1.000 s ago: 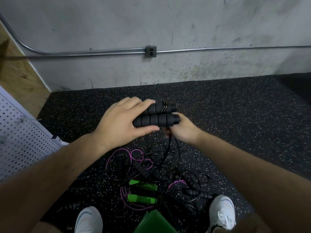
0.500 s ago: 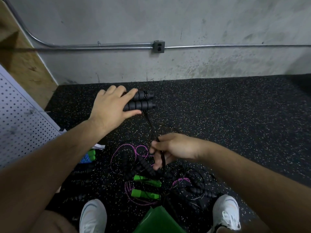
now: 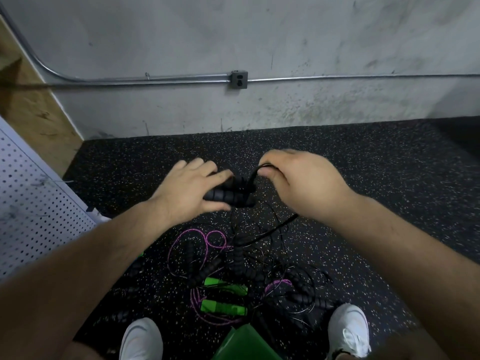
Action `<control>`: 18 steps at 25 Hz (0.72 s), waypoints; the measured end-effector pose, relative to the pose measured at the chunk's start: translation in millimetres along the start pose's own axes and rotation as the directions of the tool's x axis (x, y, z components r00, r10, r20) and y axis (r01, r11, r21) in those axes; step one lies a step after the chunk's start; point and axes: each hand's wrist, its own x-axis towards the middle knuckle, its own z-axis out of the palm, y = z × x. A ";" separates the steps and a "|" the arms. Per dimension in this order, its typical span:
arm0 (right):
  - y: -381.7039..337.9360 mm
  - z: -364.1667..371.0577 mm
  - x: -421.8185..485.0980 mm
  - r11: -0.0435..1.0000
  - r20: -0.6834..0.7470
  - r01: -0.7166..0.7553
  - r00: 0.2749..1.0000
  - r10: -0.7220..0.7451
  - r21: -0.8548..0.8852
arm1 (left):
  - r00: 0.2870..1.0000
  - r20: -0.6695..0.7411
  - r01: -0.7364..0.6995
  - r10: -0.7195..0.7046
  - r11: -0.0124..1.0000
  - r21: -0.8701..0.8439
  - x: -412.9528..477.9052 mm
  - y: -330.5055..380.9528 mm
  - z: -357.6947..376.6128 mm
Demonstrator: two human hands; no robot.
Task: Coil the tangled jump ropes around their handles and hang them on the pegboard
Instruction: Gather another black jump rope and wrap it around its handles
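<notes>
My left hand [image 3: 191, 189] grips a pair of black ribbed jump-rope handles [image 3: 230, 194] held side by side above the floor. My right hand [image 3: 301, 181] pinches the thin black rope [image 3: 255, 172] just right of the handles, where it loops over their end. The rope trails down from under my right wrist to a tangled pile of jump ropes [image 3: 241, 268] on the floor between my feet. That pile holds black ribbed handles, pink cord [image 3: 187, 235] and two green handles [image 3: 223, 306]. A white pegboard [image 3: 33, 209] slants along the left.
Black speckled rubber flooring [image 3: 363, 178] runs to a grey concrete wall with a metal conduit and outlet box [image 3: 238, 79]. My white shoes [image 3: 349, 328] stand at the bottom. A green object [image 3: 241, 344] lies between them. A wooden panel [image 3: 28, 100] stands at the far left.
My right hand rose from low over the pile up to the handles' right end, carrying the black rope over them. My left hand, still gripping the handles, shifted toward the middle.
</notes>
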 end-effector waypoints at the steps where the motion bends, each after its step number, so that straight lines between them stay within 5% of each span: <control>1: 8.8 -0.1 3.2 1.000 -0.030 0.007 1.000 -0.006 0.007 | 0.999 0.005 -0.051 0.052 0.998 -0.037 -1.5 6.1 -0.3; 7: 60.4 19.5 12.8 0.938 0.066 -0.143 0.990 0.128 0.316 | 0.982 -0.113 -0.185 0.153 0.908 -0.377 -3.7 33.9 -13.5; 11: 59.4 39.0 11.7 0.662 0.199 -0.259 0.966 0.166 0.704 | 0.968 -0.242 -0.191 0.069 0.829 -0.525 0.8 45.3 -29.0; 13: 45.8 48.1 6.3 0.512 0.291 -0.341 0.940 0.177 0.789 | 0.951 -0.308 -0.126 -0.040 0.857 -0.500 5.6 42.9 -32.4; 18: -0.4 75.8 -9.8 0.575 0.409 -0.442 0.891 0.194 0.689 | 0.947 -0.280 0.089 -0.156 0.967 -0.237 11.5 25.3 -23.0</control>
